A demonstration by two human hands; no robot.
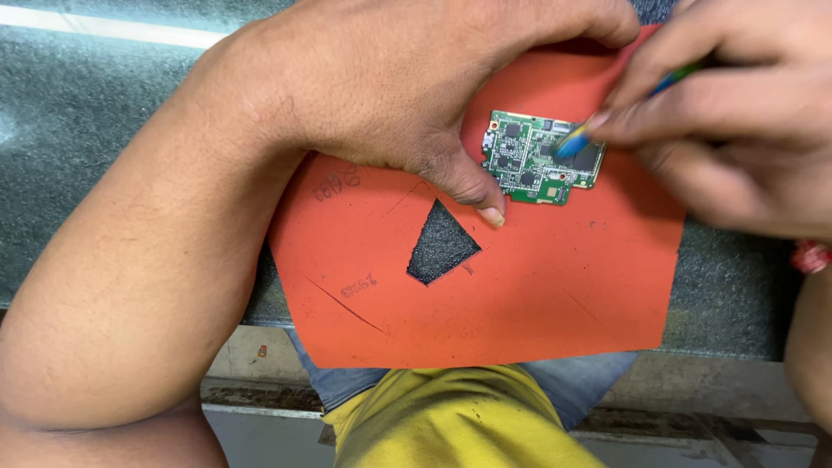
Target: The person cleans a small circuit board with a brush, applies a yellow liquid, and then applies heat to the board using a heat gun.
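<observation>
A: How many things are on the bench, counted?

B: One green circuit board (539,158), one orange mat (520,277) under it, and one tool with a blue tip (572,141). Two hands are at work, both the person's own.

A: Where does the board sit?

B: On the far part of the mat, right of its middle, lying flat with the component side up. The mat itself lies on a dark speckled benchtop (78,130) and hangs a little over the near edge.

A: Which way does the board run?

B: Its long axis goes left to right in the scene, tilted slightly so the right end sits a touch nearer. A small tab sticks out on the near edge.

A: What is the left hand (407,78) doing?

B: It is curled over the board's left end. The thumb presses down beside the near-left corner, pinning the board to the mat, and the other fingers wrap around the far side.

A: And the right hand (728,121)?

B: Its fingers are closed around the tool in a pen-like grip. The tool slants from far right down to the near left, with its blue tip touching the board near the right end. That hand is blurred.

A: Anything else on the mat?

B: One triangular hole (440,247) cut through it, just nearer than the thumb, showing the benchtop below, plus a few slits and faint pen marks.
</observation>
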